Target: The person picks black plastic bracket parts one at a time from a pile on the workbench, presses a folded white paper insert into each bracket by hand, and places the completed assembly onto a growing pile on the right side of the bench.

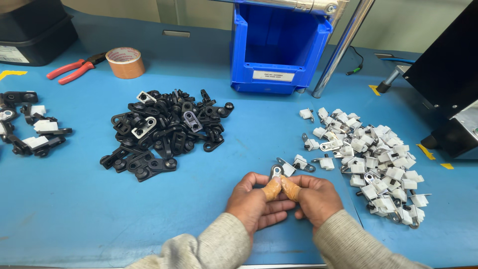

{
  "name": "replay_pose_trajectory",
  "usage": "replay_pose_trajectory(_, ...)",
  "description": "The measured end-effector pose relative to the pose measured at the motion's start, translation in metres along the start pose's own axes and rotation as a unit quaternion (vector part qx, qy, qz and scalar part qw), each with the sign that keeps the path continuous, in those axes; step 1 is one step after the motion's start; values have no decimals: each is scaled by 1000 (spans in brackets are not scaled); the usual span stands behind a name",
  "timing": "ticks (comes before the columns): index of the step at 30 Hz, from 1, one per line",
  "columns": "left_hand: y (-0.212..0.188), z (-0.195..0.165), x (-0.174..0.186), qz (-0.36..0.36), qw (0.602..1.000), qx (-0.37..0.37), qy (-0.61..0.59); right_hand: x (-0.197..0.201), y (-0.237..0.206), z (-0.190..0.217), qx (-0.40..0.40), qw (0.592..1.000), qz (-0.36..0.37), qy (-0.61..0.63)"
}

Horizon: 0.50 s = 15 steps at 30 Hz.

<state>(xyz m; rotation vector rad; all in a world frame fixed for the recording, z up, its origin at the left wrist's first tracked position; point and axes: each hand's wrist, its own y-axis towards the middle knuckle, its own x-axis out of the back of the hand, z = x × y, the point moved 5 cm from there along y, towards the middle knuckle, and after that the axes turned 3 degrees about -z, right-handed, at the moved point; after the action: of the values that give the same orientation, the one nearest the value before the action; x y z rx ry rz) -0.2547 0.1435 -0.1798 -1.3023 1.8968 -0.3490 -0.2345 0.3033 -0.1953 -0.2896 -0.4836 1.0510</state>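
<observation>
My left hand and my right hand meet low in the middle of the blue table, both thumbs wrapped in tan tape. Between the fingertips they pinch a small metal clip with a white plastic block. A heap of black plastic brackets lies to the upper left of my hands. Just to the right of my right hand spreads a pile of white-and-metal clips.
A blue plastic bin stands at the back centre beside a slanted metal pole. A roll of brown tape and red-handled pliers lie back left. Several assembled black-and-white parts sit at the left edge. A black machine stands right.
</observation>
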Motion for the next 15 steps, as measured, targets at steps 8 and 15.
replay_pose_trajectory(8,6,3,7,-79,997,6,2,-20,-53,7,314,918,-14,-241)
replay_pose_trajectory(15,11,2,9,-61,998,33,-14,4,-42,16,385,902,119,-153)
